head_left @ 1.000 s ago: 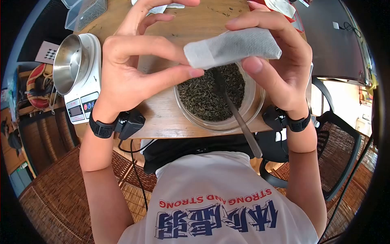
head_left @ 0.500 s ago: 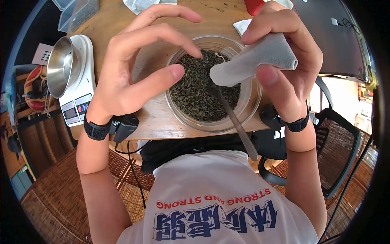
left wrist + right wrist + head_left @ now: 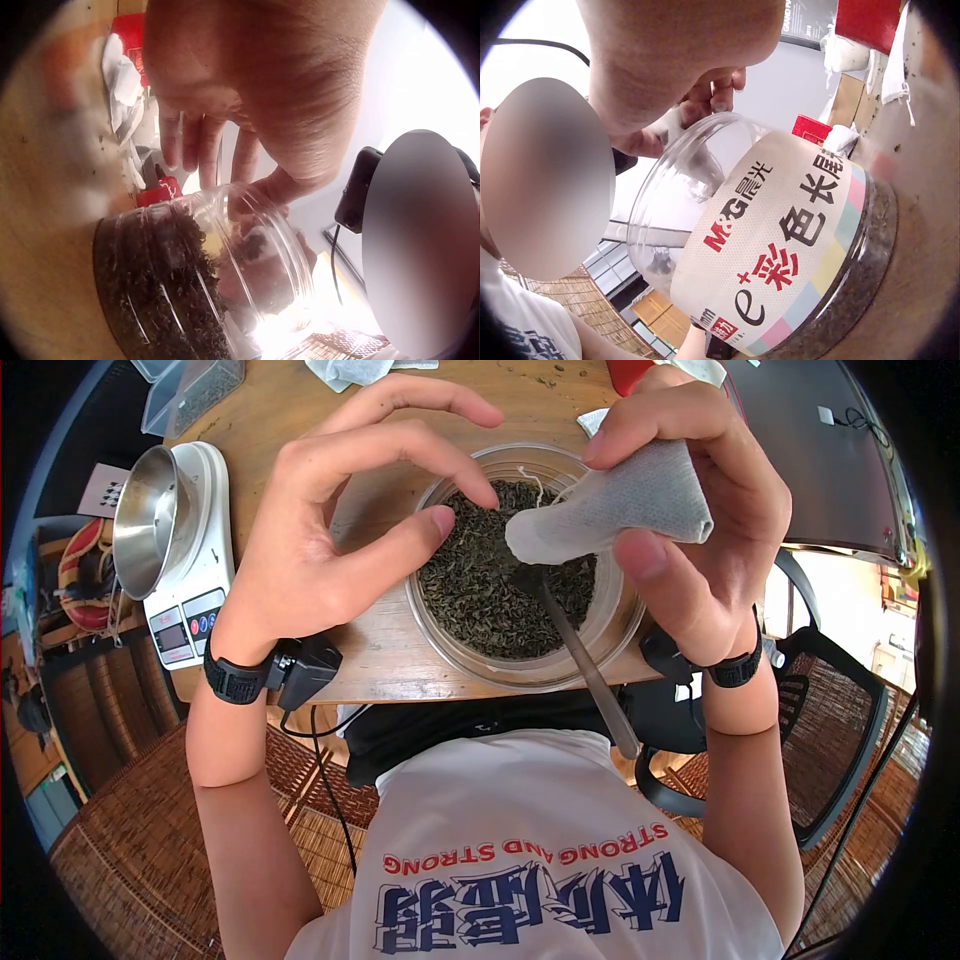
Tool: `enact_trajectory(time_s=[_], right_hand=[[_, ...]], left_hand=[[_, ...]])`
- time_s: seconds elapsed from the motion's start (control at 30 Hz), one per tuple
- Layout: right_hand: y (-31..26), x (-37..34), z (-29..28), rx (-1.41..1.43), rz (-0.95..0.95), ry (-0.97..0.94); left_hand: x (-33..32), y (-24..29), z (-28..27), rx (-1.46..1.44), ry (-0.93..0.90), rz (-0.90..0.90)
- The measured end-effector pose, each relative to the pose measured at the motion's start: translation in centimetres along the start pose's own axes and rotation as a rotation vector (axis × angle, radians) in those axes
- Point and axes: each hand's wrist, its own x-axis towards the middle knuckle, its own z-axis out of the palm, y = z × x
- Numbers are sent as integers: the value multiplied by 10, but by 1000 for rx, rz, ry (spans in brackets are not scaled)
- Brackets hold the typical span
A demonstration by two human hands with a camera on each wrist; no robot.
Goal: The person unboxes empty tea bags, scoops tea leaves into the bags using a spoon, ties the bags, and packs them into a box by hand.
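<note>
My right hand (image 3: 715, 510) pinches a white tea bag (image 3: 640, 500) between thumb and fingers. Dark contents show faintly through the bag, whose narrow white end tilts down over the tub. A pale string (image 3: 533, 480) shows by that end. My left hand (image 3: 340, 530) holds nothing; its fingers and thumb are spread in a loose curve above the tub's left side. Below both hands stands a clear plastic tub (image 3: 428, 635) of dry dark tea leaves (image 3: 490, 600). A metal spoon (image 3: 590, 675) leans in the leaves, handle over the near rim. The right wrist view shows the tub's printed label (image 3: 772, 240).
At the left sits a white kitchen scale (image 3: 205, 550) with a steel bowl (image 3: 145, 525) on it. A clear plastic box (image 3: 205, 395) stands back left. White bags (image 3: 350, 370) lie at the back, and a red container (image 3: 628, 375) stands back right. A chair (image 3: 830, 740) is at the right.
My left fingers have let go of the bag's white end and parted from it. The bag has swung down over the tub in my right hand, uncovering more leaves.
</note>
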Motion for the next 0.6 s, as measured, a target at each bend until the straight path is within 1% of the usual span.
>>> enact_trajectory(time_s=[0.6], right_hand=[[7, 0, 3, -25, -24, 40]], left_hand=[[0, 0, 0, -8, 0, 7]])
